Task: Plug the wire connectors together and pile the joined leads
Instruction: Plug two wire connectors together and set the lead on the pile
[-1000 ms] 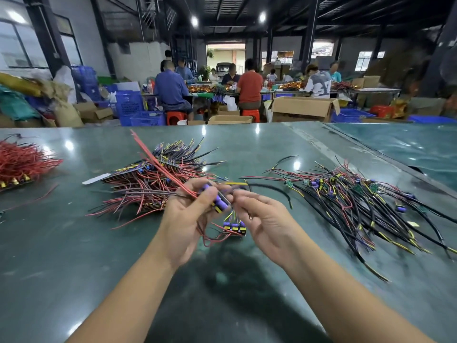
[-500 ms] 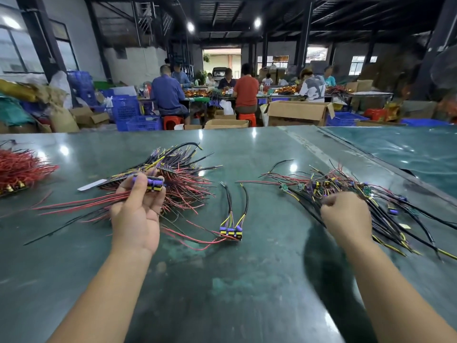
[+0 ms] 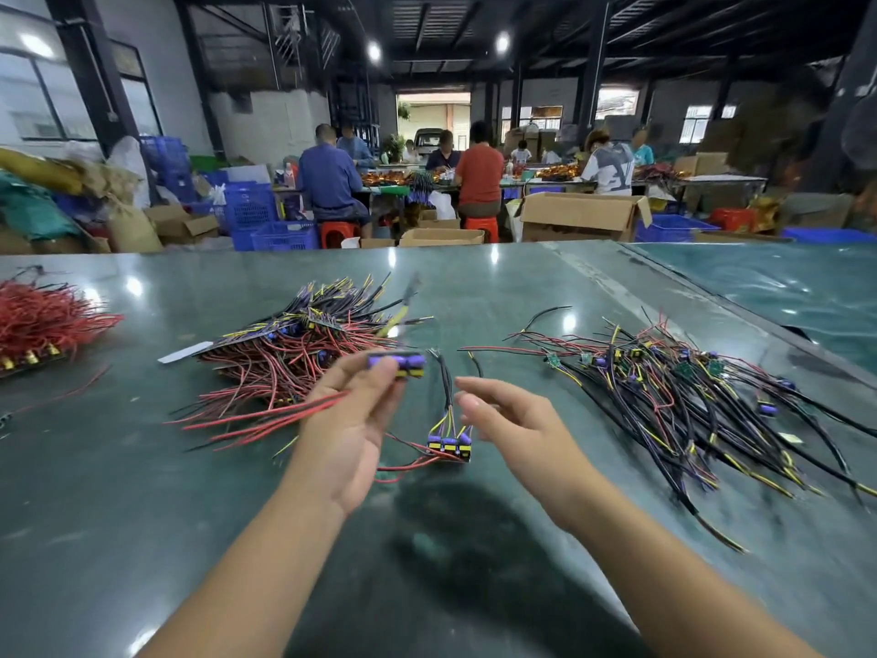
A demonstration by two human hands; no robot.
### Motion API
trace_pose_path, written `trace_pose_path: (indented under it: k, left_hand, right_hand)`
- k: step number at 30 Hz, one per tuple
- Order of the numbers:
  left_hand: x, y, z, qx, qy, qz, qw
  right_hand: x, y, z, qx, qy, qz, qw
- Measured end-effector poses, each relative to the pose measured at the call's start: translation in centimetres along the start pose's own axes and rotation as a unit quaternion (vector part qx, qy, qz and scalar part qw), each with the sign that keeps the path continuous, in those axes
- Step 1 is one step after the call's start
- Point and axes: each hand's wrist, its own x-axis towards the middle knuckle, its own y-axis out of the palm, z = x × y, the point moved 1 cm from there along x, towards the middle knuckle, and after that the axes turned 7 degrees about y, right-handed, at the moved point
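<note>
Over the glossy green table [image 3: 142, 467], the left hand [image 3: 351, 420] pinches a joined set of purple-and-yellow connectors with red leads [image 3: 396, 364], probably bound for the red-and-black pile of joined leads [image 3: 294, 358] beyond it. The right hand [image 3: 512, 420] hovers beside it, fingers relaxed and holding nothing.

No readable writing

Nothing in the view carried lettering, labels, brands or numbers that could be made out; the print on a distant worker's grey-and-white shirt [image 3: 609, 167], far beyond the fingers, was too blurred to read.
</note>
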Motion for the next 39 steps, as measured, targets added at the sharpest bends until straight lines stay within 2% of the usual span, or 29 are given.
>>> trace_pose_path:
  k: [3, 8, 11, 17, 25, 27, 30, 35, 39]
  left_hand:
    - [-1.3, 0.4, 2.3, 0.030, -0.069, 0.014, 0.997]
    - [-1.9, 0.1, 3.5, 0.015, -0.113, 0.034, 0.993]
    - [-1.7, -0.1, 3.1, 0.024, -0.124, 0.067, 0.990]
    - [-1.6, -0.3, 2.6, 0.054, -0.120, 0.141, 0.981]
    - [-1.6, -0.2, 2.3, 0.050, -0.142, 0.177, 0.973]
    - [-1.4, 0.0, 2.3, 0.032, -0.141, 0.144, 0.979]
    - [-0.9, -0.3, 2.3, 0.027, -0.117, 0.049, 0.992]
    - [0.2, -1.4, 2.0, 0.092, 0.006, -0.089, 0.992]
    - [1.6, -2.9, 0.3, 0.067, 0.095, -0.187, 0.975]
  right_hand:
    - [0.0, 0.5, 0.0, 0.103, -0.001, -0.002, 0.995]
    - [0.2, 0.0, -0.6, 0.143, 0.011, -0.003, 0.990]
    - [0.3, -0.6, -0.6, 0.165, 0.018, 0.031, 0.986]
    - [0.7, -1.5, -0.9, 0.132, 0.004, 0.071, 0.989]
    - [1.0, -1.6, -1.4, 0.213, 0.015, 0.132, 0.968]
    - [1.0, -1.5, -1.5, 0.216, 0.019, 0.115, 0.970]
    - [1.3, -1.5, -1.8, 0.226, 0.038, 0.056, 0.972]
    - [1.3, -1.5, -2.1, 0.138, 0.038, -0.005, 0.990]
    - [1.3, -0.7, -2.4, 0.071, 0.034, -0.035, 0.996]
